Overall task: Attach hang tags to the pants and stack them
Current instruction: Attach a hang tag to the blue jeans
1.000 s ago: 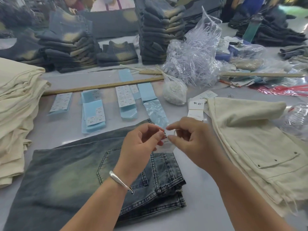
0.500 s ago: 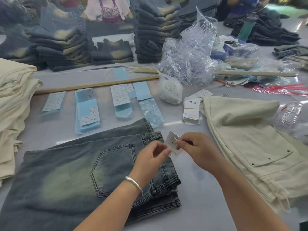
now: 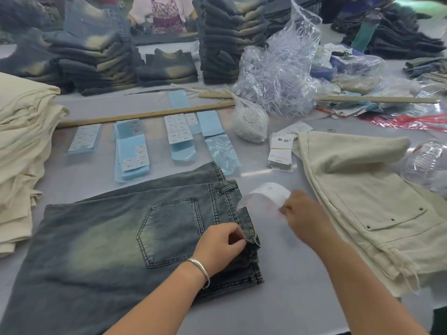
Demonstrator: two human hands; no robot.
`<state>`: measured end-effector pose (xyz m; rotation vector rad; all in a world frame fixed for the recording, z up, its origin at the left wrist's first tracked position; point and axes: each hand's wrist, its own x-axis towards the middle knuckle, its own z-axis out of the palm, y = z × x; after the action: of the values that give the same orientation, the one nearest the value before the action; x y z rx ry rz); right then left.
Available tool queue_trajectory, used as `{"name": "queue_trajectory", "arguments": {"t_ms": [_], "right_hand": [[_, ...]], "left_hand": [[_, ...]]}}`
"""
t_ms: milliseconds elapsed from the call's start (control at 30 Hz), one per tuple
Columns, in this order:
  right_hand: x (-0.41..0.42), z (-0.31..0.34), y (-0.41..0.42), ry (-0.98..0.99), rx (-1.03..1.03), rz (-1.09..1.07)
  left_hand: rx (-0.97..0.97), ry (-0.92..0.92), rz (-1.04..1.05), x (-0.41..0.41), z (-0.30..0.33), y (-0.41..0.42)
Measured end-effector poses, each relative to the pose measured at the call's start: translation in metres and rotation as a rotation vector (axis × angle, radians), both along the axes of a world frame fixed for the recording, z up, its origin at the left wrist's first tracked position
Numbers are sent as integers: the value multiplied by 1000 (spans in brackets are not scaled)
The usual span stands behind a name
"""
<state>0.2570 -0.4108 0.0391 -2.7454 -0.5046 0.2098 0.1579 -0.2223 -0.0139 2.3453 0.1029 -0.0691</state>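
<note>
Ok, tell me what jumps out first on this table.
The washed blue jeans lie flat at the near edge, the left hand pinching their waistband while the right hand holds a blurred white hang tag just beside it. Behind, a clear bag of plastic tag fasteners bulges mid-table, with tall stacks of folded jeans at the back and cream pants on the right.
</note>
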Motion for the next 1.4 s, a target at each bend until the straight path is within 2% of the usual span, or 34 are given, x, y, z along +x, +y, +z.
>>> {"name": "queue_trajectory", "arguments": {"t_ms": [67,167,267,333,400,467,633,900,1133,1267,1400], "right_hand": [[6,12,-19,-84,72,-77],[-10,23,-13,-91,188,67],[-39,7,12,-33,71,309],[-53,-9,23,23,0,358],[-60,-22,29,77,-3,360],[-61,-30,30,96,-6,347],[-61,-41,26,63,61,236],[-62,-46,34,15,4,239],[-69,-51,34,-111,47,273],[-70,-50,29,-272,47,378],[-67,-56,27,-289,150,389]], "left_hand": [[-28,25,41,-1,0,-1],[-98,91,86,2,1,-2],[-260,183,171,4,4,-2],[-233,207,189,5,4,-1],[-75,216,140,6,5,2],[-29,240,120,7,7,3],[-318,329,207,4,6,5],[-575,446,215,0,8,11],[-630,362,314,-12,-1,8],[-628,464,370,-6,2,3],[-683,518,404,-4,6,2]]}}
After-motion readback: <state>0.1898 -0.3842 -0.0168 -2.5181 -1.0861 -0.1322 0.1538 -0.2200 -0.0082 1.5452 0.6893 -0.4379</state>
